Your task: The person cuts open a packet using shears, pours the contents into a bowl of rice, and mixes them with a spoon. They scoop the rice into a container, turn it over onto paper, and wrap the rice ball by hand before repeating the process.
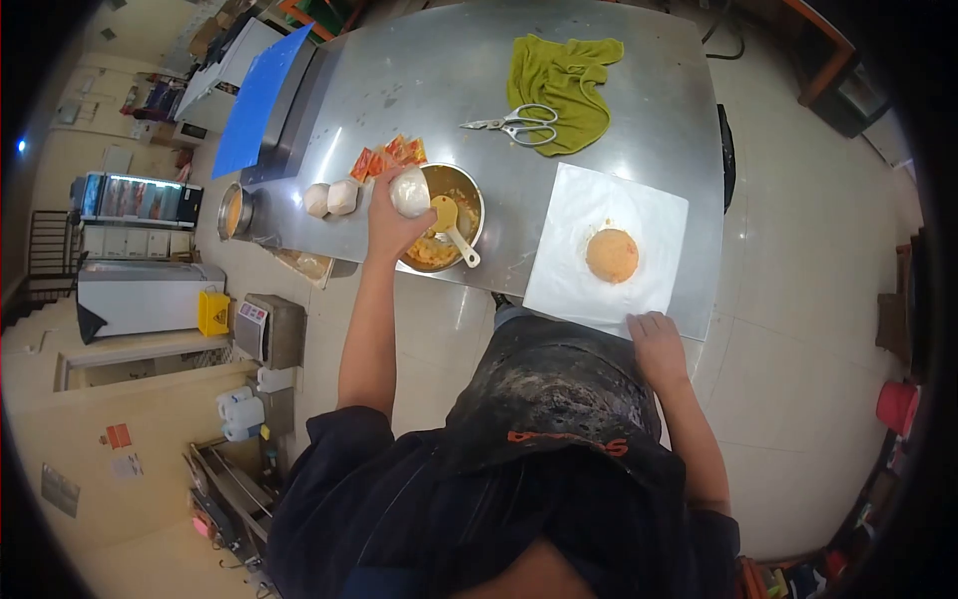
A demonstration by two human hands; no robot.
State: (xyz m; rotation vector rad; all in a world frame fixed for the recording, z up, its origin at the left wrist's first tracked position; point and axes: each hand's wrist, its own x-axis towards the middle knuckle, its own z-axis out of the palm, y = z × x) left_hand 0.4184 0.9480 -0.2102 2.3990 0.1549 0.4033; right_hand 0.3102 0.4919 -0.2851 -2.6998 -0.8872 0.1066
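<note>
My left hand (pixel 391 222) is closed around a whitish rounded thing (pixel 410 192), above the rim of a metal bowl (pixel 481 205). Orange-yellow mash (pixel 431 252) lies in that bowl, and a yellow scoop (pixel 461 240) with a pale handle leans across it, close to my fingers. Two similar white rounded lumps (pixel 329 199) sit left of the hand. At the front right, a round orange-brown patty (pixel 612 256) rests on white paper (pixel 571 215). My right hand (pixel 656 344) has its fingers bent over the paper's near edge.
The steel table (pixel 449 80) also holds scissors (pixel 519 124) against a green cloth (pixel 564 85), and red-orange packets (pixel 389 157) behind the bowl. Another metal bowl (pixel 237 212) stands at the left end, near a blue panel (pixel 261 100). A scale (pixel 264 327) stands beyond the table.
</note>
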